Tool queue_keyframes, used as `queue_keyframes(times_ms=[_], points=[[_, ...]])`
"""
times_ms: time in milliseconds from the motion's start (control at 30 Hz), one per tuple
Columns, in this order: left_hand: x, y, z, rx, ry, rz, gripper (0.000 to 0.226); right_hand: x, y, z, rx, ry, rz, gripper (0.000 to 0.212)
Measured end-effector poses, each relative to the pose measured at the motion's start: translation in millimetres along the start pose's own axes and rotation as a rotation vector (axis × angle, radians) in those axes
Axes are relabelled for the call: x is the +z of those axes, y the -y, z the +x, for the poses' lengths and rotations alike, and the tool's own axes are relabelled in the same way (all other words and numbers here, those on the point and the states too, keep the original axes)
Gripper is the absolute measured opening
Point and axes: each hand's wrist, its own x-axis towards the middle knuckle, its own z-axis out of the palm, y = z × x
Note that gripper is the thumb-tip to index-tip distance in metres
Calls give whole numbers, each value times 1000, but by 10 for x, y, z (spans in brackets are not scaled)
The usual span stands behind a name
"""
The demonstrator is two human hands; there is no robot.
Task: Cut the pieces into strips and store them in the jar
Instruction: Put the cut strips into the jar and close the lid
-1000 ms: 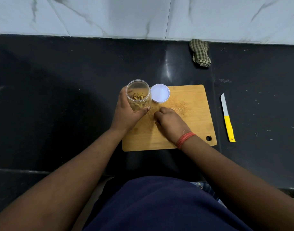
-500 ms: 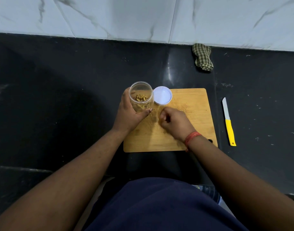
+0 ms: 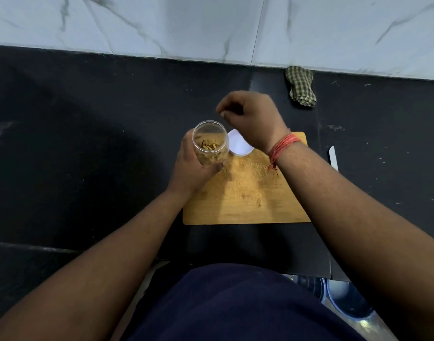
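One black table, its left half bare and open, bounded at the far edge by a white marbled wall. One left hand, fingers wrapped around the lower body of one clear jar; the jar stands upright at the far left corner of the board, mouth open, with a small heap of brown strips inside, too jumbled to count. One wooden board, rectangular, lying flat near the table's front edge; its middle and near part bare apart from faint crumbs and cut marks, no whole pieces visible on it. One white lid, round, lying on the board's far edge just beside the jar on its right, partly hidden under the right wrist. One right hand, raised above and just behind the jar mouth, fingers pinched together and pointing down; whether they hold a strip cannot be told. One red thread band on the right wrist. One checked cloth, bunched, against the wall, well apart from the board. One knife, only the pale blade showing beside the right forearm, right of the board. Table right of the knife open, speckled with small scraps.
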Motion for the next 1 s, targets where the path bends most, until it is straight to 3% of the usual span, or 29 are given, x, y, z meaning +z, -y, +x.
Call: queue_keyframes(times_ms=[100,167,200,300,367,467,567,733,833,900,1000], points=[[8,9,3,-7,-6,-3,102,-18,-217,29,174,-144,184,15],[2,20,2,-5,-8,2,102,32,-416,24,253,-156,121,16],[-1,21,1,-5,-6,6,102,70,-523,12,264,-103,16,18],[-1,17,1,5,-11,10,102,239,-759,-66,243,244,-279,58],[3,19,5,9,-12,19,102,362,-825,-130,189,362,-418,73],[0,13,7,10,-3,31,101,432,-847,-197,110,301,-583,73],[-7,8,4,25,-3,31,100,383,-782,-220,143,245,-573,77],[-14,-19,-9,23,0,15,99,177,-653,-174,304,163,-342,63],[-17,-21,-14,18,-1,3,100,50,-548,-130,418,-59,-6,43],[-19,-31,-13,10,-2,8,101,12,-448,-116,429,-166,109,30],[-20,-47,-13,6,3,0,103,16,-249,-148,332,-179,115,20]])
